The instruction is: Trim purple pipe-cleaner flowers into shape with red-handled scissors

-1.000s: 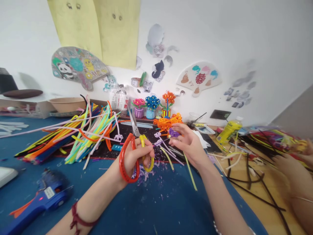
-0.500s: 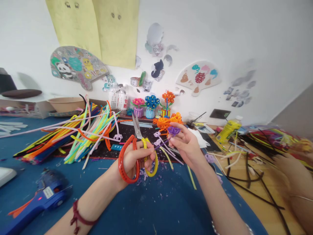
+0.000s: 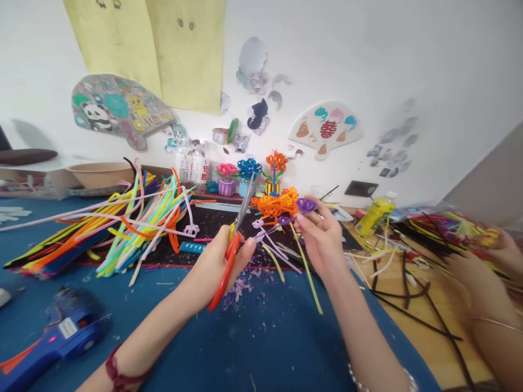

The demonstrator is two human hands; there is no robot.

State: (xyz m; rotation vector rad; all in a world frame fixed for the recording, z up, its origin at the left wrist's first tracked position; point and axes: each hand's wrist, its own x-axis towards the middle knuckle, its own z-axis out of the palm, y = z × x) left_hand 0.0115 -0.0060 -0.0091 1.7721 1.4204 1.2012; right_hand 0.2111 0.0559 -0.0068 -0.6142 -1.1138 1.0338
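Observation:
My left hand (image 3: 218,261) is closed round scissors with red and yellow handles (image 3: 230,267). Their blades point up and away, looking nearly closed. My right hand (image 3: 321,234) pinches a purple pipe-cleaner flower (image 3: 306,205) between thumb and fingers. From that hand a thin purple strand reaches left to near my left thumb; whether the thumb touches it I cannot tell. Behind the hands lies a heap of orange pipe-cleaner flowers (image 3: 275,204). Small purple scraps (image 3: 245,283) are scattered on the blue table covering (image 3: 286,337) below.
Bundled colourful pipe cleaners (image 3: 134,218) lie at left, a blue glue gun (image 3: 61,332) in front of them. Three potted pipe-cleaner flowers (image 3: 249,170) stand by the wall. At right are a yellow bottle (image 3: 375,213), black strips (image 3: 425,321) and another person's hands (image 3: 476,277).
The scissors have turned in my left hand, their blades swinging from left-leaning to right-leaning and closing together. My right hand has moved slightly right with the purple flower.

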